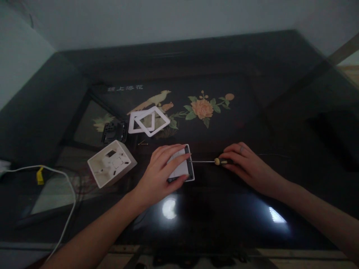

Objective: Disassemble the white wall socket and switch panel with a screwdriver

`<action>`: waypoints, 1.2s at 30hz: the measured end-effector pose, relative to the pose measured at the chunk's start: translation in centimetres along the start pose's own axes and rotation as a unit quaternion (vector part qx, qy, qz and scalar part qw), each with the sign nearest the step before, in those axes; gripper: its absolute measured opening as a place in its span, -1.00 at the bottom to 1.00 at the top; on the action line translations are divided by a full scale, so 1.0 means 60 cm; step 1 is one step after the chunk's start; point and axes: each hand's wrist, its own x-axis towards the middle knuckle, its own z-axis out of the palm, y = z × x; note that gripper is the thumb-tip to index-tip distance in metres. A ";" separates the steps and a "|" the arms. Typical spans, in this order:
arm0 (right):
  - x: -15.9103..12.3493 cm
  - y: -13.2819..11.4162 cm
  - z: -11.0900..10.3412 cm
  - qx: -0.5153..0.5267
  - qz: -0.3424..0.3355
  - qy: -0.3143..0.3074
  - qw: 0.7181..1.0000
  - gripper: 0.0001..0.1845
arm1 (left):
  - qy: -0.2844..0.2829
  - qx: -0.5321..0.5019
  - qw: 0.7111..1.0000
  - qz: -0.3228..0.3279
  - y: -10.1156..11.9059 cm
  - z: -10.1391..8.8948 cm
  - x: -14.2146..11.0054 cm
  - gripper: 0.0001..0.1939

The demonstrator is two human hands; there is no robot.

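Observation:
My left hand (162, 170) lies over a white wall switch (183, 169) on the dark glass table (252, 123), fingers curled around its edges and holding it down. My right hand (244, 164) grips the dark handle of a thin screwdriver (217, 161). The metal shaft points left and its tip touches the switch's right edge. Both forearms reach in from the bottom of the view.
A white open mounting box (111, 163) sits left of the switch. Behind it lie a black plastic insert (114, 131) and two overlapping white frames (148, 121). A white cable (67, 186) with a yellow tag (40, 175) runs along the left. Two small screws (143, 142) lie near the frames.

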 end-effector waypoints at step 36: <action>-0.006 -0.021 -0.020 -0.254 -0.093 0.097 0.958 -0.76 | 0.008 -0.020 1.000 -0.019 -0.004 -0.001 0.002 -0.59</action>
